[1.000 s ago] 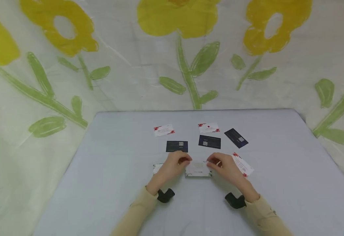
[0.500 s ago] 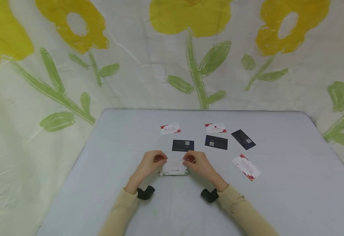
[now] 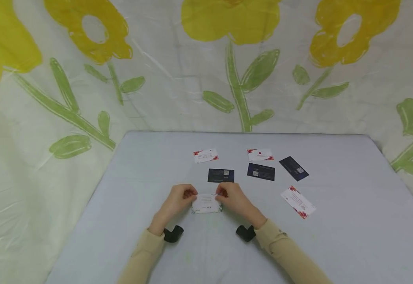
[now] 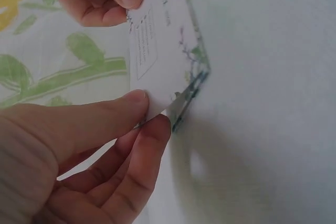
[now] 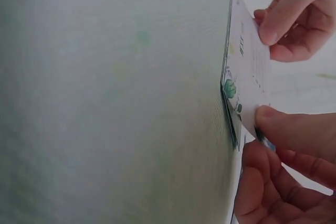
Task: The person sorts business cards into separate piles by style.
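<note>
A white business card with green floral corners is pinched at its two sides, toward the far edge. My left hand holds the left side between thumb and fingers, while my right hand pinches the right side. In the left wrist view, the held card is tilted, its near edge low. A second card with similar print shows beneath it, mostly covered. From the right wrist, the near edges of the held card and the lower card lie close together, with a gap opening toward my fingers.
Just beyond my hands lies a dark card, with another dark card and a tilted dark card to its right. White cards with red flowers lie at the back left, back middle and right.
Both hands have carried the held card leftward, from beside the other white card to over it. In the last half second it has come nearly in line with that card. The view shifted slightly.
</note>
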Available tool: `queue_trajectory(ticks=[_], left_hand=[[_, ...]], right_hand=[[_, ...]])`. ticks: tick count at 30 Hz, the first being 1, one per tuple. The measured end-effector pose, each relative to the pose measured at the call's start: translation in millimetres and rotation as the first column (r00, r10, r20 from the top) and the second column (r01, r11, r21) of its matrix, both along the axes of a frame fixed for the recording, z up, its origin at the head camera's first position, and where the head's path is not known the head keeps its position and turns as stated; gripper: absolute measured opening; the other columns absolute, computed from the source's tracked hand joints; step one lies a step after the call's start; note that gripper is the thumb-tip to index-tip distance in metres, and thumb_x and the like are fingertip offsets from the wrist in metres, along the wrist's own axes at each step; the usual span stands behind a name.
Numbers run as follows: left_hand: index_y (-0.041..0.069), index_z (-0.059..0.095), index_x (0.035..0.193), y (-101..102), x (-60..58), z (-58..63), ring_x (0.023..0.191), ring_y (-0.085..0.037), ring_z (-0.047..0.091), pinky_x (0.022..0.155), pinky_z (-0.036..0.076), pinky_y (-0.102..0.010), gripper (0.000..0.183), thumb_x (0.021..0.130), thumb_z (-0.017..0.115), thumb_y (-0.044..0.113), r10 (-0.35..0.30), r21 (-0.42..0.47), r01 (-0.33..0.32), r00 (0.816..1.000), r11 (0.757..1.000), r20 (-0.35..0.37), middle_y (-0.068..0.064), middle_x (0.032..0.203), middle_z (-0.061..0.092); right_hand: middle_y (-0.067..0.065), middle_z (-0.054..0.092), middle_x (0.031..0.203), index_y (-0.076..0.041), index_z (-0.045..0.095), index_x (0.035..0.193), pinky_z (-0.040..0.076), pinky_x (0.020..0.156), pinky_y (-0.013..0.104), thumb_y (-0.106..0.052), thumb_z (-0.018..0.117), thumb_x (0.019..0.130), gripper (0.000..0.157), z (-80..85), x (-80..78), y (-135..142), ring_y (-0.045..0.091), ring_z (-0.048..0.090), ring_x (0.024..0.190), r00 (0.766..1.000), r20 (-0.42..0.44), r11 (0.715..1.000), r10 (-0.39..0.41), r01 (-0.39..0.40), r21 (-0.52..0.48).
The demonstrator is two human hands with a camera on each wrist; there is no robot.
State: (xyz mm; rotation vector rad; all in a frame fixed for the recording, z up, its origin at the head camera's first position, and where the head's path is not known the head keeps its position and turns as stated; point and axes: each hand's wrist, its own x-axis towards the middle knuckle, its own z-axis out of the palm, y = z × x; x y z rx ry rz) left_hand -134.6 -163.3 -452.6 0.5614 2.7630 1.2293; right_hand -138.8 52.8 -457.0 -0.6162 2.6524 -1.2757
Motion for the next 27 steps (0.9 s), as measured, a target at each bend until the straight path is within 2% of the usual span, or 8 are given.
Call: queue_trajectory(ticks=[5,11,19,27], left_hand=[[0.002,0.065,0.081,1.8,-0.6,-4.5,0.068,-0.011,0.050,0.062,0.045,-0.024,0.006,0.080,0.067,-0.003,0.005,-0.066,-0.006,1.000,0.998,-0.013,-0.002,0.075,0.058],[0.002,0.065,0.082,4.6,1.9,-3.3,0.068,-0.012,0.048,0.062,0.043,-0.025,0.006,0.080,0.066,-0.004,0.011,-0.129,-0.014,1.000,0.992,-0.025,-0.001,0.074,0.056],[0.005,0.066,0.077,8.3,2.2,-1.1,0.068,-0.012,0.046,0.063,0.043,-0.025,0.008,0.078,0.069,-0.002,0.041,-0.177,-0.047,0.998,0.983,-0.036,0.000,0.073,0.052],[0.004,0.067,0.081,11.1,-2.7,3.8,0.071,-0.012,0.050,0.067,0.046,-0.028,0.003,0.080,0.068,0.002,0.001,-0.220,-0.019,0.996,0.975,-0.085,0.000,0.075,0.055]], right_hand=[[0.001,0.050,0.075,-0.006,0.060,0.083,0.041,0.061,0.026,-0.007,0.067,0.083,0.007,5.2,-0.5,-3.5,0.015,0.046,0.070,1.000,0.023,0.993,0.010,-0.013,0.118],[0.001,0.048,0.077,-0.007,0.059,0.083,0.039,0.063,0.027,-0.008,0.067,0.083,0.008,6.6,1.0,-5.1,0.015,0.044,0.073,1.000,0.021,0.982,0.010,-0.013,0.187],[0.001,0.045,0.074,-0.007,0.058,0.079,0.037,0.060,0.027,-0.009,0.069,0.082,0.011,5.5,0.6,-5.3,0.015,0.043,0.070,1.000,-0.021,0.976,-0.001,0.006,0.218],[-0.002,0.049,0.074,-0.009,0.063,0.082,0.039,0.061,0.026,-0.012,0.065,0.086,0.006,5.1,-2.5,1.7,0.013,0.044,0.069,0.998,-0.068,0.980,0.009,0.005,0.200]])
